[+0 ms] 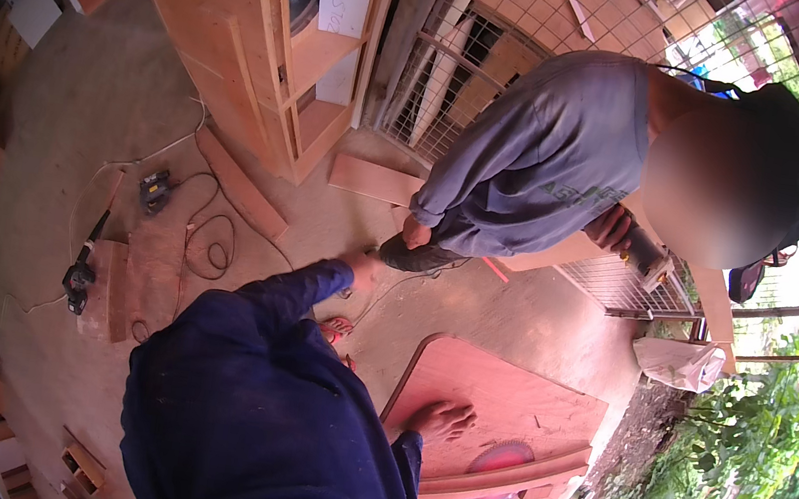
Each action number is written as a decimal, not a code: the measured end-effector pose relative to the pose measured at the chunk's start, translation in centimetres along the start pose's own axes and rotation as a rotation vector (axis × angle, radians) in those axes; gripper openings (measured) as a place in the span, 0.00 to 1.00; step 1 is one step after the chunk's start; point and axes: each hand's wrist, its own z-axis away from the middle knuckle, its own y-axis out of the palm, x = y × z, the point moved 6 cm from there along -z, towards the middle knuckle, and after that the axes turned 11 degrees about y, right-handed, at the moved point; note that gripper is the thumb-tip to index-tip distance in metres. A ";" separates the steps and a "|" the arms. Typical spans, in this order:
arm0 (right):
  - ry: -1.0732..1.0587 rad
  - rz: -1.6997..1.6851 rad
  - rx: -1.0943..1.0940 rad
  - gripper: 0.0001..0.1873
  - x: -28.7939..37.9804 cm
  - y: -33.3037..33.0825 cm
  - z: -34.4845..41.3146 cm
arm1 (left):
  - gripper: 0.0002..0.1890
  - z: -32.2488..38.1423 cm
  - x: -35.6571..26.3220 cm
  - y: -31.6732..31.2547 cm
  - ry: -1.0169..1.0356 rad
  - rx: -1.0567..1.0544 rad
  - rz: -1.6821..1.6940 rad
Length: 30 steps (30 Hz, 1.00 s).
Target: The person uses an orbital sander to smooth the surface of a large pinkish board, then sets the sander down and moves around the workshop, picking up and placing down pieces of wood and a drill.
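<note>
My right hand [443,419] rests palm down, fingers apart, on a plywood board [497,372] with a rounded corner. A toothed circular saw blade [502,456] lies near that hand, partly covered by wooden strips [506,474]. My left hand [365,272] reaches forward and is blurred; its fingertips are at the dark trouser leg [418,253] of a co-worker, and I cannot tell whether it holds anything. The co-worker [533,153], in a grey long-sleeved shirt, bends over in front of me. One of the co-worker's hands [610,228] is at a dark cylindrical tool [642,255].
An unfinished wooden cabinet [243,55] stands ahead to the left. On the concrete floor are a power tool [153,191], a black tool [79,279], looping cables [217,256] and a plank [242,179]. Wire mesh fencing [444,81] stands behind the co-worker; a white sack [680,362] is at the right.
</note>
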 end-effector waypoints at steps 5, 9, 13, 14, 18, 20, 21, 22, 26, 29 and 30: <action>-0.012 0.000 -0.036 0.31 -0.6 0.5 0.1 | 0.49 1.0 7.6 -17.5 -0.171 -0.588 0.059; -0.030 -0.003 -0.039 0.32 -0.8 0.7 0.1 | 0.55 5.6 7.5 -33.9 -0.131 -1.209 0.056; -0.038 -0.020 -0.030 0.32 -0.8 0.5 0.1 | 0.56 11.3 3.4 -44.8 -0.132 -1.510 -0.034; -0.028 -0.013 -0.023 0.32 -0.8 0.5 0.1 | 0.58 12.3 2.7 -46.8 -0.184 -1.508 -0.054; -0.015 0.002 0.016 0.31 -0.7 0.3 0.2 | 0.61 14.8 0.9 -51.5 -0.442 -1.605 -0.220; -0.009 0.000 0.026 0.31 -0.6 0.2 0.2 | 0.62 15.0 0.9 -52.3 -0.497 -1.582 -0.277; -0.006 -0.002 0.027 0.31 -0.6 0.2 0.3 | 0.62 15.1 1.0 -52.6 -0.524 -1.571 -0.305; -0.010 -0.005 0.030 0.31 -0.5 0.2 0.2 | 0.62 14.9 1.3 -52.6 -0.505 -1.529 -0.264; -0.010 -0.024 0.029 0.31 -0.5 0.1 0.2 | 0.61 14.9 2.2 -51.4 -0.465 -1.386 -0.200; -0.008 -0.028 0.035 0.32 -0.5 0.0 0.2 | 0.61 15.5 2.7 -50.1 -0.499 -1.357 -0.275; -0.012 -0.024 0.036 0.32 -0.4 0.0 0.3 | 0.61 15.6 2.9 -49.7 -0.513 -1.343 -0.294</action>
